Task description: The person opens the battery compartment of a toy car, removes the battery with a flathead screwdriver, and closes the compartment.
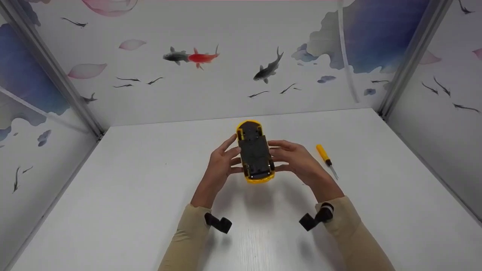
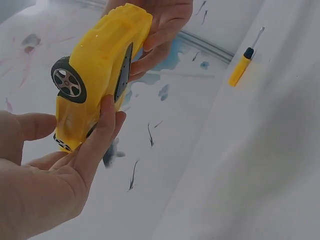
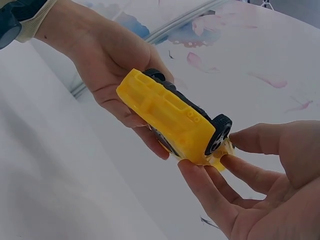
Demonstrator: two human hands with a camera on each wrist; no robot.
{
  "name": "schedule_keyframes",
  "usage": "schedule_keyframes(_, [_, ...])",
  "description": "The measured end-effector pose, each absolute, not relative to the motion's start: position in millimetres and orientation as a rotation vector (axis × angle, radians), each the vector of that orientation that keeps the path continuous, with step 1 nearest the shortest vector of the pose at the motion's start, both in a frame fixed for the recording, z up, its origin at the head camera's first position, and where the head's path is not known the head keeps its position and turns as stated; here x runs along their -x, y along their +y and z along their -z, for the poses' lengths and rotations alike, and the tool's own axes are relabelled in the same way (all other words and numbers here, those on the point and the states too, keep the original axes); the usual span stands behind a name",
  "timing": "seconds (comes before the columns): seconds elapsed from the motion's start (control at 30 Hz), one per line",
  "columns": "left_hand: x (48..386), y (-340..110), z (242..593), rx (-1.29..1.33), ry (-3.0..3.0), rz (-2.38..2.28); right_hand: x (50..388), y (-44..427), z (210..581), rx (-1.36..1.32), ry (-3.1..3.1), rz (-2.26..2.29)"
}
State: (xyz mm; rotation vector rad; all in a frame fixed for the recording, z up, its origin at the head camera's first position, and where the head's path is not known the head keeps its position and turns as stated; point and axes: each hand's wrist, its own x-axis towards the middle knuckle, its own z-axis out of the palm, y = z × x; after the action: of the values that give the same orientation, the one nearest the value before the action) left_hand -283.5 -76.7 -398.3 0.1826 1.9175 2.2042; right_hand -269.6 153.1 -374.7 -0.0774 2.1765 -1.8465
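A yellow toy car (image 1: 256, 154) is held up above the white table, its black underside facing the head camera. My left hand (image 1: 222, 165) grips one long side of it, and my right hand (image 1: 299, 162) grips the other. In the left wrist view, the left thumb and fingers (image 2: 102, 130) close round one end of the car (image 2: 95, 60), near its wheels. From the right wrist, the car (image 3: 167, 115) shows its yellow body, with the right fingers (image 3: 200, 182) pinching the near end by a black wheel.
To the right of the right hand, a screwdriver (image 1: 323, 153) with a yellow handle lies on the white table (image 1: 131, 195), its metal tip toward the front. Printed panels (image 1: 233, 86) with fish and petals stand at the back and both sides, joined by metal posts (image 1: 410, 60).
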Motion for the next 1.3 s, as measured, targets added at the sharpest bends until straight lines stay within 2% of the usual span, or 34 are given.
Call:
schedule_keyframes(0.53, [285.9,-75.5,410.6,-0.244,1.965,-2.037,276.3,159.1,385.1,0.069,2.218,1.824])
schedule_keyframes(0.83, [289.3,-74.6,418.8,-0.154,1.986,-1.932,280.3,157.2,396.3,-0.002,2.239,1.764])
schedule_keyframes(1.3, [295.7,-74.2,436.8,-0.152,1.941,-1.916,287.6,155.7,415.3,-0.06,2.202,1.79])
